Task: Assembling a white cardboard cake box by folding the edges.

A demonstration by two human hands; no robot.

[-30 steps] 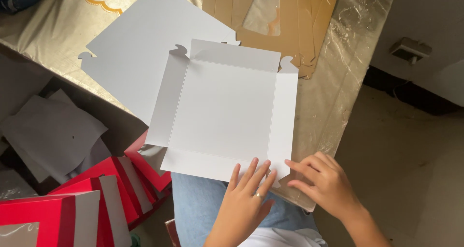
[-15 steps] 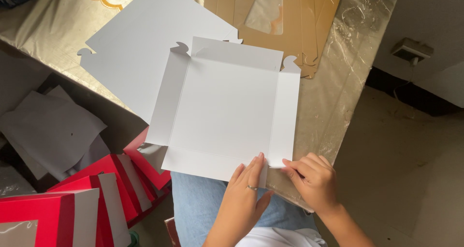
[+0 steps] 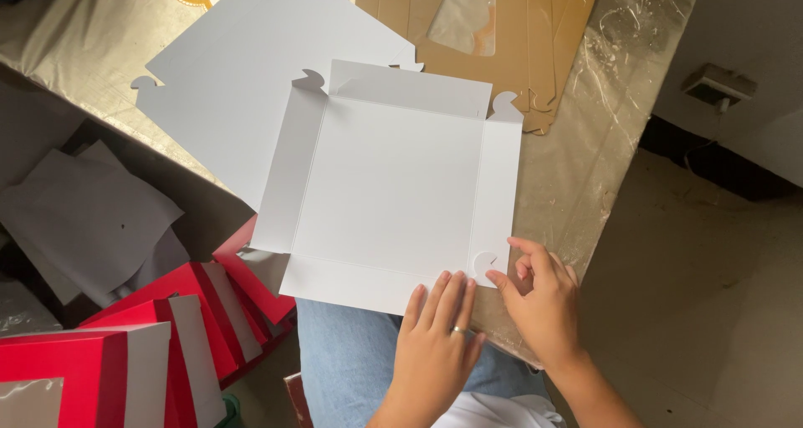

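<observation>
two hands (image 3: 435,344) (image 3: 539,298), two white blanks (image 3: 389,185) (image 3: 251,68)

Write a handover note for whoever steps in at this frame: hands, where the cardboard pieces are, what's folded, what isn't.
Left hand: flat on the near flap of the white box blank.
Right hand: fingertips pinching the curved tab at the near right corner.
Blank lies on the table, creased, all four flaps almost flat; nothing locked.
Second white sheet beneath; brown window pieces behind.
Red boxes lie lower left.

Packaging workshop, flat box blanks (image 3: 251,85), worktable (image 3: 585,143)
</observation>
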